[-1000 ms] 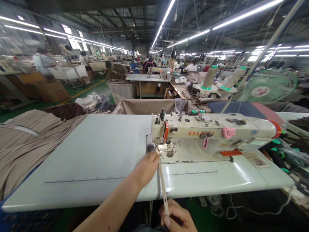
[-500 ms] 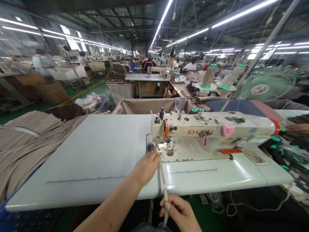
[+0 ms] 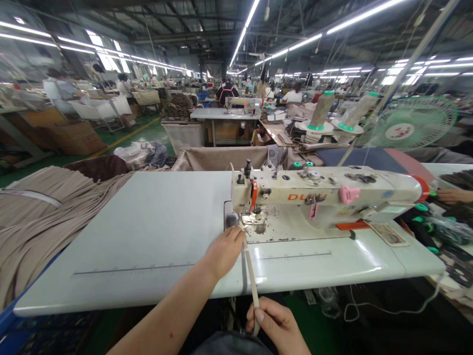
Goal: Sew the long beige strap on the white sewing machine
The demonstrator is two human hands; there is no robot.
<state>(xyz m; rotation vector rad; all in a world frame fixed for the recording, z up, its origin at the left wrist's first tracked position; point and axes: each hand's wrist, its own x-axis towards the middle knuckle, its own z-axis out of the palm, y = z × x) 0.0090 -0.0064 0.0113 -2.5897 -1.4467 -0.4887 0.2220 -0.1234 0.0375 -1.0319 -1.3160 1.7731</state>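
Observation:
A narrow beige fabric strip runs from the needle area of a white sewing machine down over the table's front edge. My left hand lies at the upper end of the strip, just in front of the presser foot, its fingers together and pressing the strip down. Below the table edge, my right hand pinches the strip's lower part between thumb and fingers. The strip is slightly slanted between the two hands. My left fingertips partly hide its end at the needle.
Bundled beige strips lie left of the white sewing table. Behind the machine stand thread cones and a green fan. A fabric-lined bin is beyond the table. Another person's hand shows at the far right.
The strip's lower end hangs straighter, and a light mark on it has moved up towards the needle. Another person's hand has appeared at right. My view has shifted slightly.

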